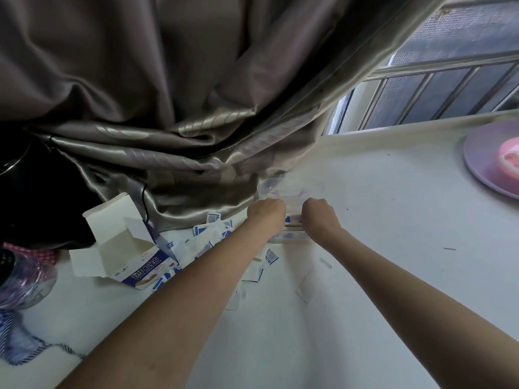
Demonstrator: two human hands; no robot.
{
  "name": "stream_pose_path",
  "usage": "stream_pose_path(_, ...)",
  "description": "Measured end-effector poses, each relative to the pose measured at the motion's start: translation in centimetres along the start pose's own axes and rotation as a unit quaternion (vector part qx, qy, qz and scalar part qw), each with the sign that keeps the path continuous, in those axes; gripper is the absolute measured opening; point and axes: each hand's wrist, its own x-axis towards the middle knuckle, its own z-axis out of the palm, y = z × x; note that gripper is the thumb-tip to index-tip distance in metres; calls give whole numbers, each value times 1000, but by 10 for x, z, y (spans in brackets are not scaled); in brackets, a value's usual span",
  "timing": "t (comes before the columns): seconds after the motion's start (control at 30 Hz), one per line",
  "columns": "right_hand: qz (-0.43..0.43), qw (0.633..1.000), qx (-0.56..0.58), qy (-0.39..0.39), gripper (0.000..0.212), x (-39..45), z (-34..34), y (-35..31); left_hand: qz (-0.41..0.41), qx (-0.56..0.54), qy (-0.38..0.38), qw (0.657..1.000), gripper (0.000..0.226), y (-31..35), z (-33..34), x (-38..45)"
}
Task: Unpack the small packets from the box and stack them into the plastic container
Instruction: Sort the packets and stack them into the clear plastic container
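Observation:
An opened white and blue cardboard box (123, 248) lies on its side at the left of the white table (393, 220). Small white and blue packets (209, 234) are scattered between the box and my arms. A clear plastic container (283, 192) sits near the curtain, with its near wall between my two hands. My left hand (266, 213) and my right hand (318, 214) are both closed, side by side, over a stack of packets (292, 221) at the container. My knuckles hide how the packets are pinched.
A brown satin curtain (168, 122) drapes onto the table's far edge behind the box. At the far right rests a purple plate (477, 161) with a pink object on it. A crumpled plastic bag (25, 279) lies at the left edge. A barred window is at upper right.

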Motion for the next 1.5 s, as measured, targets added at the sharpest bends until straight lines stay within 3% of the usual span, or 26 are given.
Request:
stream_pose_path(0.1, -8, 1000, -16, 7, 15, 1, 2, 1, 3, 7, -15, 1000, 28, 0, -2, -1)
stream_pose_path(0.23, -21, 998, -53, 8, 38, -1, 2, -2, 16, 16, -20, 1000, 28, 1, -6, -5)
stream_pose_path(0.33, -40, 997, -63, 15, 28, -5, -7, -6, 19, 4, 18, 1000, 32, 0, -14, -10)
stream_pose_path(0.4, -96, 992, -67, 57, 14, -13, -19, -9, 28, -25, 70, 997, 31, -3, -18, -16)
stream_pose_path(0.5, -260, 957, -76, 104, 22, -29, -23, -14, 71, -53, 153, 984, 24, -19, -16, -35)
stream_pose_path(0.57, -342, 932, -90, 82, 23, -42, -13, -22, 83, -69, 182, 977, 21, -38, -5, -51)
stream_pose_path(0.67, -370, 921, -118, 27, 26, -53, 12, -34, 70, -127, 208, 967, 19, -68, 20, -72)
stream_pose_path(0.83, -319, 929, -184, -30, 40, -68, 56, -48, 71, -81, 143, 984, 34, -105, 58, -93)
stream_pose_path(0.93, -293, 934, -205, -25, 35, -79, 71, -49, 22, -24, 78, 996, 48, -108, 72, -105)
stream_pose_path(1.07, -298, 931, -212, -5, 28, -80, 70, -39, -12, -41, 6, 999, 60, -111, 79, -108)
stream_pose_path(1.13, -268, 950, -160, 2, 20, -77, 68, -34, 17, -67, 15, 997, 41, -111, 78, -104)
stream_pose_path(1.23, -183, 981, 60, 17, 19, -72, 62, -26, 13, -168, 66, 984, 16, -107, 74, -103)
stream_pose_path(1.33, -125, 966, 228, 1, 20, -71, 52, -22, -18, -299, 120, 946, 15, -101, 66, -99)
stream_pose_path(1.4, -72, 936, 342, -36, 24, -75, 46, -21, -48, -386, 122, 913, 14, -95, 62, -98)
stream_pose_path(1.5, -30, 885, 453, -103, 31, -78, 44, -21, -113, -530, 92, 835, 15, -88, 61, -95)
